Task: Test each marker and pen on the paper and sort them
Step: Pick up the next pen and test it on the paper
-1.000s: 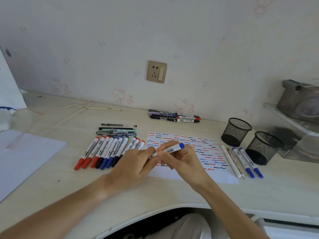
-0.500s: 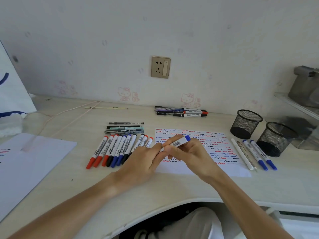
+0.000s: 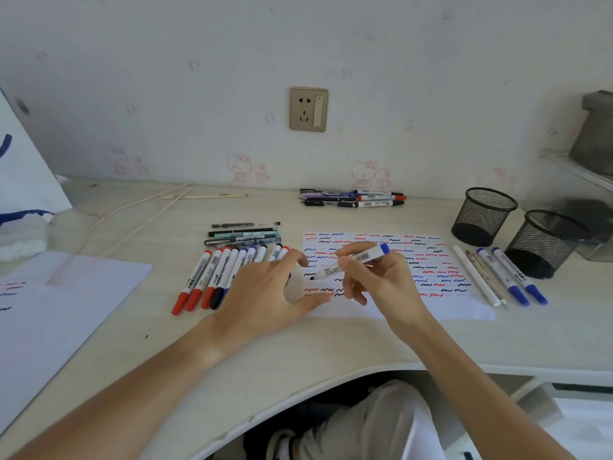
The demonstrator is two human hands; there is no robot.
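My right hand [image 3: 381, 283] grips a white marker with a blue end [image 3: 361, 258], held slanted above the test paper [image 3: 431, 308], which is covered in red, blue and black squiggles. The marker's bare dark tip points down-left, just over the sheet. My left hand [image 3: 262, 293] lies beside it with curled fingers and its thumb on the paper's left edge. A small blue piece, apparently the cap [image 3: 290, 275], shows under its fingers. A row of red, black and blue markers [image 3: 212, 270] lies left of the paper, partly hidden by my left hand.
Two blue markers and two thin pens [image 3: 497, 277] lie right of the paper, by two black mesh cups [image 3: 482, 217] [image 3: 544, 244]. More pens [image 3: 361, 198] sit by the wall and thin pens [image 3: 243, 235] above the row. A second sheet [image 3: 66, 310] lies left.
Both hands held the capped marker together earlier. Now they have come apart: the left hand has drawn away to the left, the marker's tip is bare, and the right hand tilts it toward the paper.
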